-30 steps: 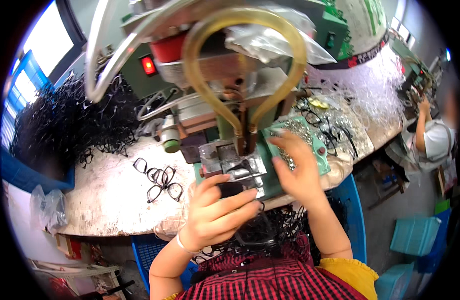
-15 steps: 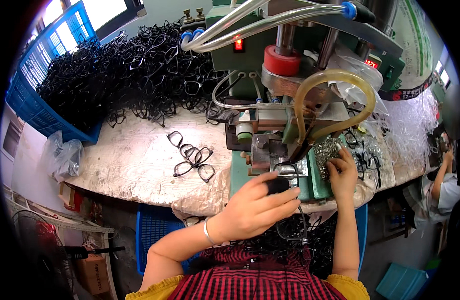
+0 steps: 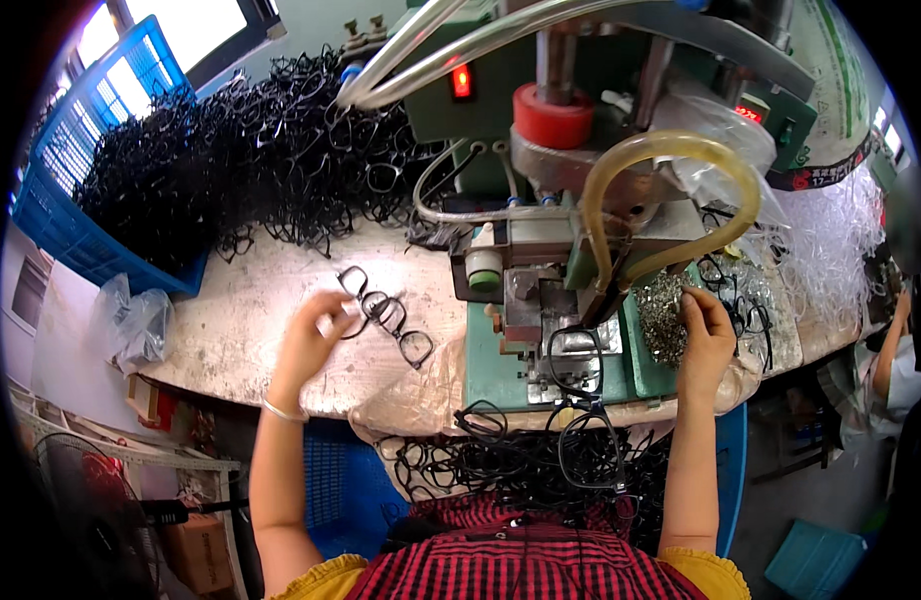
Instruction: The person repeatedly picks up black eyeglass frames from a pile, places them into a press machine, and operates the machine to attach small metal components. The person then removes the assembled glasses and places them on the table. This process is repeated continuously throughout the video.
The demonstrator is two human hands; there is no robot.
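Note:
At the left of the table, my left hand has thumb and finger closed at the edge of a black eyeglass frame, somewhat blurred. Touching it or close by are other black eyeglass frames. My right hand rests beside a heap of small metal pieces, its fingers curled together; anything pinched there is too small to name. Between my hands, an eyeglass frame sits at the metal fixture of a green press, with one rim hanging over the front edge.
A large pile of black eyeglass frames spills from a blue crate at the back left. More frames lie at my lap above a blue basket. A yellowish hose loop and the red press collar stand ahead.
My left hand has left the eyeglass frame at the press and moved left to the frames on the table. The right hand has shifted slightly, still by the metal pieces.

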